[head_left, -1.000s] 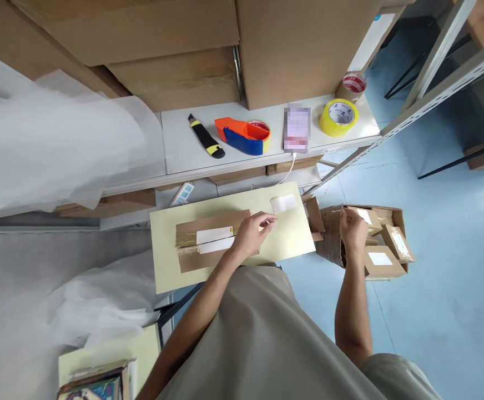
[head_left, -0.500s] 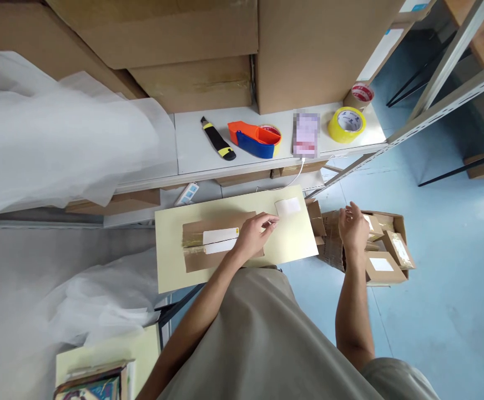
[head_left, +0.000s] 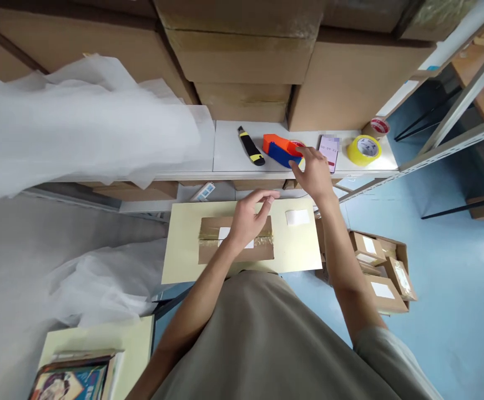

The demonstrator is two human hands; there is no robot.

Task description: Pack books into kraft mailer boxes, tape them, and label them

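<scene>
My right hand (head_left: 316,173) is at the right end of an orange and blue tape dispenser (head_left: 278,150) on the white shelf. Its thumb and fingers are apart around that end; whether they touch it I cannot tell. Over a flat, taped cardboard box (head_left: 236,254) hovers my left hand (head_left: 249,221), open, thumb away from the extended fingers. Partly covered by this hand, a white label (head_left: 224,234) lies on the box. The box rests on a pale yellow board (head_left: 183,244), with a small white paper (head_left: 297,217) to its right.
The shelf (head_left: 229,150) also bears a utility knife (head_left: 251,146), a phone (head_left: 328,151) and a yellow tape roll (head_left: 363,150). Large cartons (head_left: 242,58) stand behind them. White wrapping sheets (head_left: 79,122) spread at left. A carton of small boxes (head_left: 401,253) stands on the floor at right.
My right hand has moved from above the floor carton up and left to the tape dispenser. My left hand has shifted slightly, with its fingers now more extended. The view has shifted too.
</scene>
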